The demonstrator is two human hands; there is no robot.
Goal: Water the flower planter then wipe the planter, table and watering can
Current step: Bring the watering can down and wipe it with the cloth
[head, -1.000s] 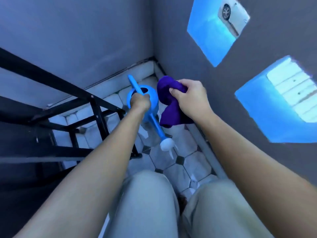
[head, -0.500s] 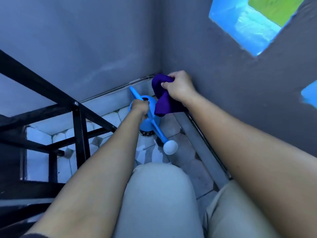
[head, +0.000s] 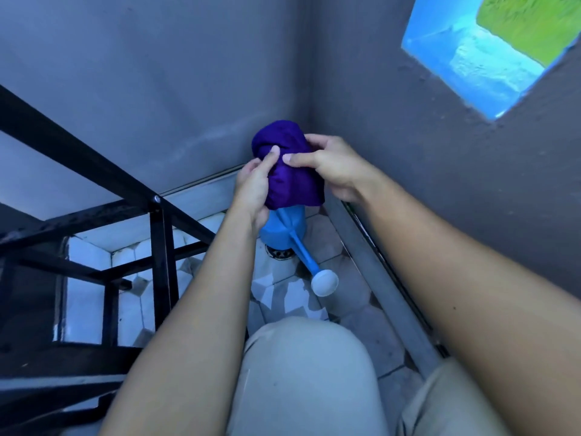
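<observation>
Blue watering can [head: 284, 229] is held up in the room corner above the tiled floor [head: 352, 297]; its long axis follows the spout, which runs down and to the right toward the viewer and ends in the white rose [head: 324, 282]. A purple cloth [head: 287, 166] is bunched over its top. Left hand [head: 253, 187] is wrapped around the can and cloth edge, thumb pressed on the cloth; right hand [head: 330, 165] pinches the cloth, fingers curled behind.

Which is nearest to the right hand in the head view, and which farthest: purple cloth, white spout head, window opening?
1. Purple cloth: gripped by the right hand.
2. White spout head: below it, near the floor.
3. Window opening: upper right, in the wall.
</observation>
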